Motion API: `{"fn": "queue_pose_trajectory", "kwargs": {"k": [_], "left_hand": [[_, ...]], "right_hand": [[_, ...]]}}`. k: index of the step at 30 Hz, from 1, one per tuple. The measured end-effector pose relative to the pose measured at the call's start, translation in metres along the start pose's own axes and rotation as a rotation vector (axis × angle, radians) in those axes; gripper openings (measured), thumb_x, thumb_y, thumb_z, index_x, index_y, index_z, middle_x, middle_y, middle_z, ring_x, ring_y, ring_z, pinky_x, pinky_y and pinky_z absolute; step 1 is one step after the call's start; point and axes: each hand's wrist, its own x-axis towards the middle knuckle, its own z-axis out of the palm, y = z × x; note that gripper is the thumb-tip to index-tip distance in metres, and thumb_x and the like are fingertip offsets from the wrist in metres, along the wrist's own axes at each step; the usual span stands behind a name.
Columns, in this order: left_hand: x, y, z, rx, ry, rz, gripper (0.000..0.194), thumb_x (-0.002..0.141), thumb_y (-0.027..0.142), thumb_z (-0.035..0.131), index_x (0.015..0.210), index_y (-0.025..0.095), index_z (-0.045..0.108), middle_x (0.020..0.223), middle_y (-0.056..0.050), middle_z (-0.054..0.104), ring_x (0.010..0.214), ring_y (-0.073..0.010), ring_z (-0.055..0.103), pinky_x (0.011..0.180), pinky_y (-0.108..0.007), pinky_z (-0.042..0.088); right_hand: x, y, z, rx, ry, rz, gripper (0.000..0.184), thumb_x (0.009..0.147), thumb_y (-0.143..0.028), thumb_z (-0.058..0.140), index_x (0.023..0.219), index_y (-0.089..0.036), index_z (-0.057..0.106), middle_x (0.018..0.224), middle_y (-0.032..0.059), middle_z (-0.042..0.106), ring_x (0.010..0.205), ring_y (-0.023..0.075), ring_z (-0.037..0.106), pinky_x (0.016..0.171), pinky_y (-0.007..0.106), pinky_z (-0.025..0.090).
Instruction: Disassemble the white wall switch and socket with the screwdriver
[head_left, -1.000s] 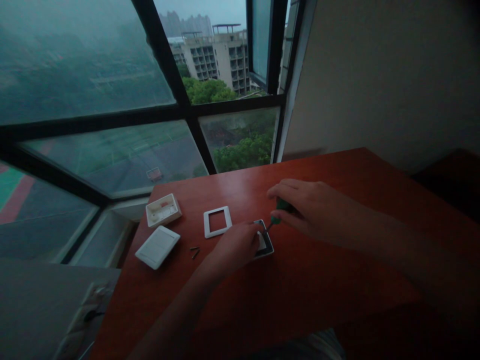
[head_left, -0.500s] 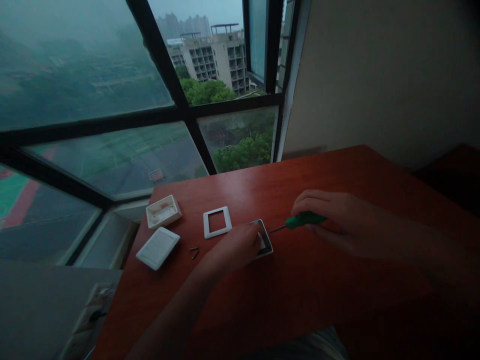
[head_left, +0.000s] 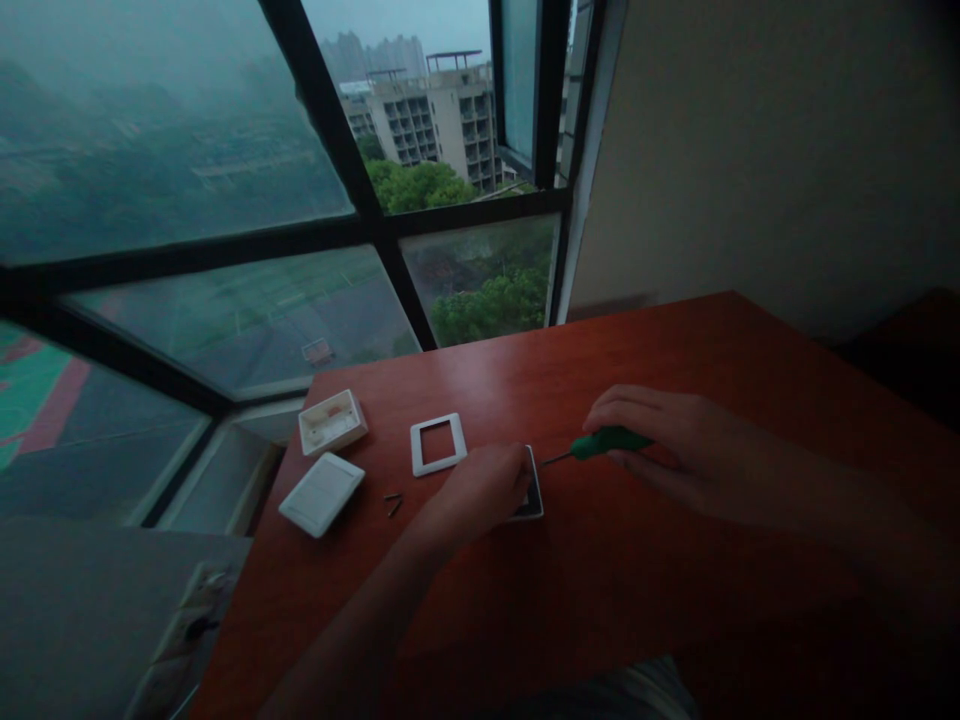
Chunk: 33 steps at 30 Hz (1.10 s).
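My right hand (head_left: pixel 675 440) is wrapped round the green handle of a screwdriver (head_left: pixel 611 440). The thin metal shaft points left, its tip just right of a small white-rimmed box with a dark face (head_left: pixel 535 497). Over that box lies my left hand (head_left: pixel 486 485), fingers curled down onto it. The back of the hand covers most of the box, and what the fingertips pinch is hidden. A white square frame (head_left: pixel 417 455) lies flat beyond my left wrist. Left of the wrist, two small screws (head_left: pixel 393 503) rest on the table.
On the left of the reddish wooden table (head_left: pixel 600 580) are an open white box (head_left: pixel 334 425) and a white switch plate (head_left: pixel 322 494). Dark-framed windows (head_left: pixel 382 225) border the far and left sides. A wall socket strip (head_left: pixel 184 630) with a black plug sits low at left.
My left fingers have shifted slightly and cover more of the small box, which appears turned a little. My right hand with the screwdriver stays nearly still. The whole view has drifted slightly.
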Motion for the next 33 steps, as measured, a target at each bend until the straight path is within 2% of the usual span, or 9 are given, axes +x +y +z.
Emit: {"fn": "queue_pose_trajectory", "kwargs": {"k": [2,5,11,15,18,21,24,27,33], "left_hand": [[0.002,-0.001,0.001,-0.012,0.009,0.002,0.015,0.083,0.017,0.050,0.071,0.018,0.058,0.068,-0.003,0.063,0.060,-0.0164,0.056,0.053,-0.026,0.033],[0.001,-0.008,0.000,-0.045,0.040,0.011,0.014,0.086,0.019,0.048,0.078,0.018,0.058,0.073,-0.002,0.063,0.064,-0.0156,0.056,0.054,-0.024,0.034],[-0.017,-0.030,0.003,-0.199,0.190,0.051,0.011,0.089,0.017,0.047,0.084,0.019,0.056,0.081,-0.001,0.061,0.072,-0.0156,0.056,0.061,-0.025,0.040],[-0.024,-0.026,0.004,-0.198,0.185,0.105,0.013,0.088,0.014,0.047,0.090,0.020,0.059,0.087,-0.001,0.061,0.076,-0.0160,0.057,0.065,-0.026,0.042],[-0.029,-0.027,0.003,-0.171,0.209,0.079,0.016,0.087,0.017,0.054,0.101,0.022,0.059,0.101,-0.003,0.060,0.084,-0.0182,0.060,0.072,-0.029,0.046],[-0.038,-0.036,0.003,-0.131,0.240,0.009,0.044,0.079,0.022,0.068,0.120,0.025,0.053,0.128,-0.007,0.051,0.101,-0.0240,0.060,0.082,-0.036,0.049],[-0.045,-0.045,0.008,-0.129,0.187,-0.014,0.076,0.070,0.026,0.077,0.136,0.028,0.040,0.147,-0.011,0.036,0.118,-0.0305,0.054,0.092,-0.043,0.048],[-0.046,-0.048,0.017,-0.157,0.150,0.024,0.084,0.067,0.023,0.079,0.139,0.026,0.036,0.148,-0.012,0.035,0.128,-0.0327,0.046,0.102,-0.046,0.042],[-0.038,-0.042,0.041,-0.266,0.289,0.019,0.088,0.064,0.023,0.082,0.138,0.026,0.035,0.143,-0.010,0.038,0.126,-0.0309,0.047,0.105,-0.045,0.042]], "right_hand": [[0.000,0.000,0.001,0.005,0.004,0.005,0.022,0.087,-0.012,0.053,0.105,-0.024,0.059,0.103,0.0029,0.062,0.092,0.0182,0.059,0.078,0.032,0.045],[-0.001,0.000,0.002,0.012,0.027,0.015,0.022,0.087,-0.015,0.053,0.106,-0.024,0.059,0.103,0.0037,0.063,0.092,0.0192,0.059,0.078,0.033,0.046],[0.000,0.001,0.001,0.018,0.062,0.023,0.023,0.085,-0.014,0.055,0.106,-0.023,0.059,0.104,0.0054,0.064,0.091,0.0199,0.061,0.079,0.034,0.048],[0.000,-0.001,-0.001,0.004,0.071,0.021,0.021,0.087,-0.015,0.055,0.106,-0.023,0.058,0.104,0.0053,0.063,0.093,0.0197,0.061,0.078,0.033,0.048],[-0.001,-0.003,-0.001,-0.008,0.104,0.020,0.021,0.087,-0.016,0.055,0.106,-0.024,0.056,0.105,0.0048,0.062,0.095,0.0195,0.060,0.080,0.033,0.047],[-0.001,-0.005,0.000,-0.005,0.139,0.014,0.021,0.087,-0.018,0.056,0.107,-0.024,0.055,0.105,0.0046,0.062,0.094,0.0192,0.060,0.079,0.032,0.047],[0.002,-0.007,0.001,0.004,0.156,0.005,0.019,0.087,-0.018,0.057,0.106,-0.024,0.055,0.103,0.0041,0.062,0.091,0.0182,0.060,0.076,0.031,0.047],[0.011,-0.010,0.004,-0.002,0.160,0.003,0.019,0.087,-0.017,0.057,0.105,-0.023,0.055,0.101,0.0032,0.062,0.089,0.0172,0.060,0.076,0.030,0.047],[0.032,-0.017,0.014,-0.029,0.168,-0.014,0.013,0.086,-0.021,0.059,0.099,-0.021,0.056,0.094,0.0008,0.062,0.081,0.0150,0.058,0.070,0.028,0.043]]}}
